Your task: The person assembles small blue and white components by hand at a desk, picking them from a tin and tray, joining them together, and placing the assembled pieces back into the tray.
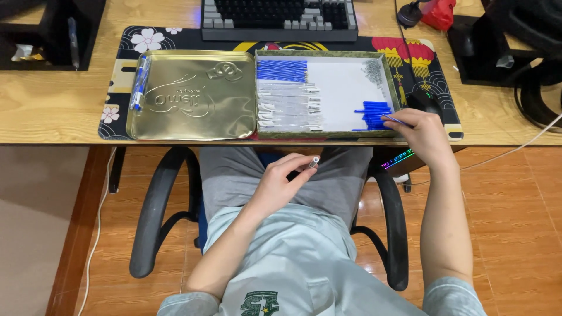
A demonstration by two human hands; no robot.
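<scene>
While the left hand [281,181] grips a clear pen barrel [309,165] over the lap, the right hand [422,133] pinches a blue refill [393,119] at the right near corner of the sorting box [328,133]. One assembled pen [139,83] lies far left on the gold tin lid [193,96]. Judged progress: early, since most clear barrels [290,105] and blue refills [372,114] lie unused in the box.

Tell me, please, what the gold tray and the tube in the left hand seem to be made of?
Gold tray: probably thin metal, given its shiny brushed sheen and embossed relief. Tube in the left hand: likely clear plastic; it looks pale and translucent, though it is too small to be sure.
</scene>
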